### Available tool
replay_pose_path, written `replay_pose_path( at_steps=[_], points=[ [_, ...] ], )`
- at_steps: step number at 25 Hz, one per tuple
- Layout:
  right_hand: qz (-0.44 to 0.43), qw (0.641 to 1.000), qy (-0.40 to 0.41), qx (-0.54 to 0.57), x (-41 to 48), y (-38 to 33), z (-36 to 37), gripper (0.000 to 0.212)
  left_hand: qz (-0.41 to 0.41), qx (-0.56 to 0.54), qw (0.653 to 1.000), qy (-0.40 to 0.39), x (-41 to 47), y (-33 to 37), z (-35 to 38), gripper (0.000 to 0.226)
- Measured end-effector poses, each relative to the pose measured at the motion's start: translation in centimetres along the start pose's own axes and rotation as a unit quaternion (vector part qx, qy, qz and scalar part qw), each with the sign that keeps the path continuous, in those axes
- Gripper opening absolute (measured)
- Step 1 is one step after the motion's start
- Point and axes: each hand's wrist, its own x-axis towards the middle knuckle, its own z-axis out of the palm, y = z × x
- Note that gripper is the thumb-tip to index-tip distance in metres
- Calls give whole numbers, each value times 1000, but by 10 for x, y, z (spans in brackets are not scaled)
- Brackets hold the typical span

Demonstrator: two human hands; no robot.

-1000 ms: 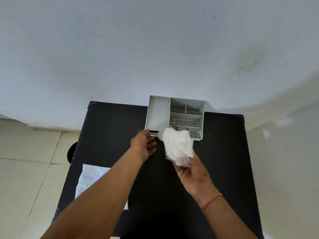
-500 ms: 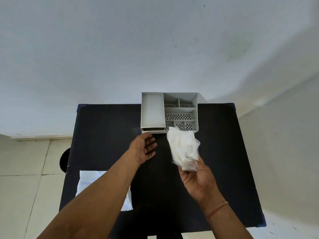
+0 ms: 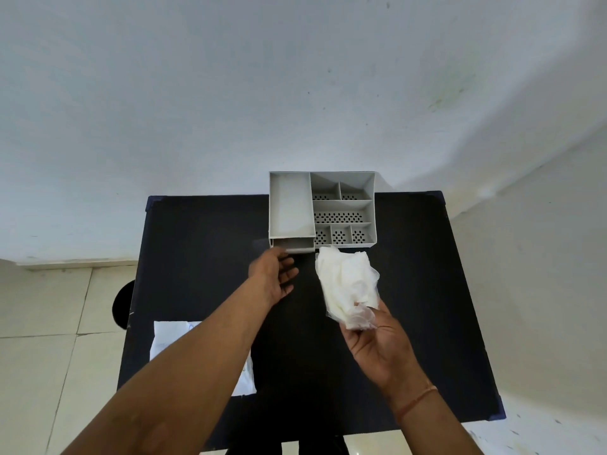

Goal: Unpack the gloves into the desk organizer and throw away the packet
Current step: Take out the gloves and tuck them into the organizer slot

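A grey desk organizer (image 3: 290, 205) with several compartments stands at the far edge of the black table (image 3: 203, 244). Its small front drawer (image 3: 295, 248) is pulled slightly out. My left hand (image 3: 274, 279) reaches toward that drawer, fingers apart, holding nothing. My right hand (image 3: 377, 343) is palm up and grips the lower end of a bundle of thin white gloves (image 3: 348, 284), which stands just in front of the organizer. The flat white packet (image 3: 170, 339) lies at the table's near left, partly hidden by my left forearm.
A white wall rises behind the table. Tiled floor shows at the left, with a round black object (image 3: 123, 305) beside the table's left edge. The table's right half is bare black surface.
My left hand has drawn back a little from the organizer's drawer. The right hand with the gloves has lowered slightly toward me. The camera has tilted, shifting the whole scene.
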Motion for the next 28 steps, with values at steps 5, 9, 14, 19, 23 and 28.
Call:
replay_pose_path(
  at_steps=[5, 9, 14, 19, 23, 28],
  points=[
    [14, 1000, 2, -22, 5, 4, -2, 50, -20, 29, 999, 20, -14, -44, -26, 23],
    [12, 996, 3, -87, 23, 8, -4, 48, -26, 21, 999, 16, -18, -53, -34, 26],
    [39, 988, 22, -148, 59, 28, 7, 41, -30, 46, 998, -20, -18, -52, -42, 32],
    [57, 983, 63, -164, 91, 43, 40, 31, 59, 61, 994, 65, -23, -54, -59, 16],
    [1, 954, 104, -281, 105, 52, 57, 26, 180, 112, 976, 43, -24, -36, -58, 21],
    [-9, 937, 142, -320, 111, 57, 67, 30, 308, 348, 884, 44, -15, -12, -45, 43]
  ],
)
